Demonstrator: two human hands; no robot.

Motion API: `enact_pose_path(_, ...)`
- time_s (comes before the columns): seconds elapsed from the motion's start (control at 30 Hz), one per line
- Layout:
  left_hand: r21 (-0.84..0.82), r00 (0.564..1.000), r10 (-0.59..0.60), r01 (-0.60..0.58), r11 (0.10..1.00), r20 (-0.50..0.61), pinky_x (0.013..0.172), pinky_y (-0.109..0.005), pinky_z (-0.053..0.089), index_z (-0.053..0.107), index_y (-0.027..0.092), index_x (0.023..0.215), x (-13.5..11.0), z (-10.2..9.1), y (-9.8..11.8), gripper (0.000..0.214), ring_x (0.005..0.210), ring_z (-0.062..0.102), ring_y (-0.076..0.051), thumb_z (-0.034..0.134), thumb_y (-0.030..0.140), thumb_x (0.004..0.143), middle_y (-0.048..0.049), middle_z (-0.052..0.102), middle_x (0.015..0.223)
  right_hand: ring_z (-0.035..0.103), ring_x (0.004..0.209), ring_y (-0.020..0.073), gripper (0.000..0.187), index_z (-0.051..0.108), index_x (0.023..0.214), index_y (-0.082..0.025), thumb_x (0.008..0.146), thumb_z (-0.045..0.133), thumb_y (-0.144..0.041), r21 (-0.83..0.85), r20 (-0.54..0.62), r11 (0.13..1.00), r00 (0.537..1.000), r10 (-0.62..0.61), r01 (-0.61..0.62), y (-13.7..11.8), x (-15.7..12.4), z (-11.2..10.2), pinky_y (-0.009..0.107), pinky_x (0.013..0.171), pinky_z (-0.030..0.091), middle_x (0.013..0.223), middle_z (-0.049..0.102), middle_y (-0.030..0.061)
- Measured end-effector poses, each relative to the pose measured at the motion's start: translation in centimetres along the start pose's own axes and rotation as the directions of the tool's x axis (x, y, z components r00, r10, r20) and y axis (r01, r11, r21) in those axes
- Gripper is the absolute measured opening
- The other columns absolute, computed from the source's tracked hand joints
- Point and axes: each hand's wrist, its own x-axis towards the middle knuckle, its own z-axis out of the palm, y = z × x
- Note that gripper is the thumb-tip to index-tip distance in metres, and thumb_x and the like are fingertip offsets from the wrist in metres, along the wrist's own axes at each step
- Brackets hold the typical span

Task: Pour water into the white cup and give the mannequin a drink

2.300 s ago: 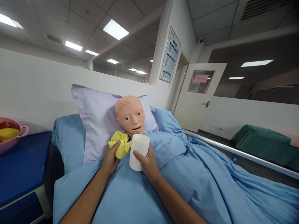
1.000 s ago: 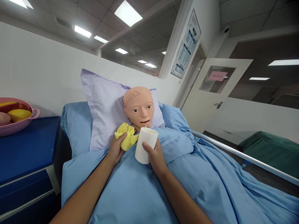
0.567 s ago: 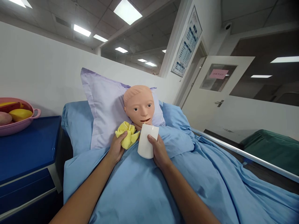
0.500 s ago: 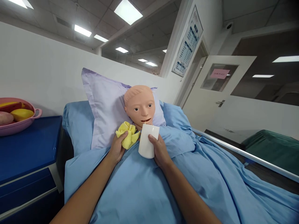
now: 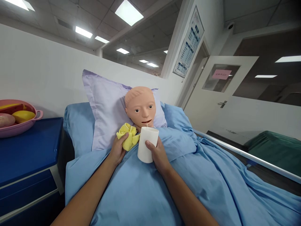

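While the left hand point(image 5: 118, 150) is clutching a crumpled, fuzzy yellow cloth point(image 5: 128, 138), the right hand point(image 5: 160, 154) is grasping a smooth white cylindrical cup point(image 5: 143, 149) beside it; above both grips, a molded manikin head point(image 5: 141, 105) is resting against a lilac pillow point(image 5: 105, 110).

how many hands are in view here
2: the left hand holds a yellow cloth, and the right hand holds a white cup, both close to the dummy. Any the dummy has may be hidden under the blue blanket.
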Motion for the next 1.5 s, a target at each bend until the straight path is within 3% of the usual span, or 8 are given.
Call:
enact_pose_path(0.4, -0.002, 0.999, -0.019, 0.019, 1.000, 0.026, 0.105, -0.040, 0.053, 0.056, 0.017, 0.133, -0.22, -0.01, 0.11, 0.056, 0.115, 0.067, -0.027, 0.073, 0.030, 0.082, -0.0124, 0.069, 0.127, 0.065, 0.088, 0.0236, 0.061, 0.060, 0.125, -0.025, 0.073, 0.080, -0.049, -0.026, 0.020, 0.999, 0.999, -0.031, 0.031, -0.17, -0.28, 0.14, 0.035, 0.074, 0.054, 0.106, 0.071, 0.0042)
enact_pose_path(0.9, -0.017, 0.999, -0.011, 0.012, 1.000, 0.053, 0.106, -0.042, 0.052, 0.055, 0.016, 0.134, -0.38, 0.17, 0.18, 0.054, 0.113, 0.068, -0.027, 0.071, 0.029, 0.084, -0.0117, 0.072, 0.121, 0.065, 0.094, 0.0246, 0.063, 0.058, 0.125, -0.025, 0.071, 0.082, -0.048, -0.061, 0.063, 0.997, 0.997, -0.052, 0.055, -0.13, -0.22, -0.01, 0.035, 0.077, 0.054, 0.109, 0.070, 0.0038)
enact_pose_path(1.2, -0.015, 0.998, -0.013, 0.014, 1.000, 0.063, 0.105, -0.039, 0.053, 0.054, 0.017, 0.135, -0.20, -0.20, -0.04, 0.053, 0.114, 0.068, -0.025, 0.070, 0.028, 0.086, -0.0114, 0.068, 0.130, 0.065, 0.094, 0.0243, 0.063, 0.059, 0.125, -0.025, 0.071, 0.082, -0.047, -0.067, 0.082, 0.996, 0.995, -0.058, 0.064, -0.07, -0.45, -0.05, 0.035, 0.077, 0.055, 0.107, 0.071, 0.0035)
enact_pose_path(1.5, -0.003, 0.998, -0.015, 0.015, 1.000, 0.056, 0.105, -0.041, 0.053, 0.054, 0.017, 0.135, -0.30, -0.13, 0.05, 0.055, 0.113, 0.068, -0.026, 0.070, 0.030, 0.085, -0.0113, 0.071, 0.124, 0.066, 0.094, 0.0254, 0.061, 0.059, 0.125, -0.025, 0.072, 0.081, -0.048, -0.064, 0.056, 0.997, 0.997, -0.045, 0.049, -0.08, -0.37, -0.04, 0.036, 0.076, 0.054, 0.110, 0.071, 0.0044)
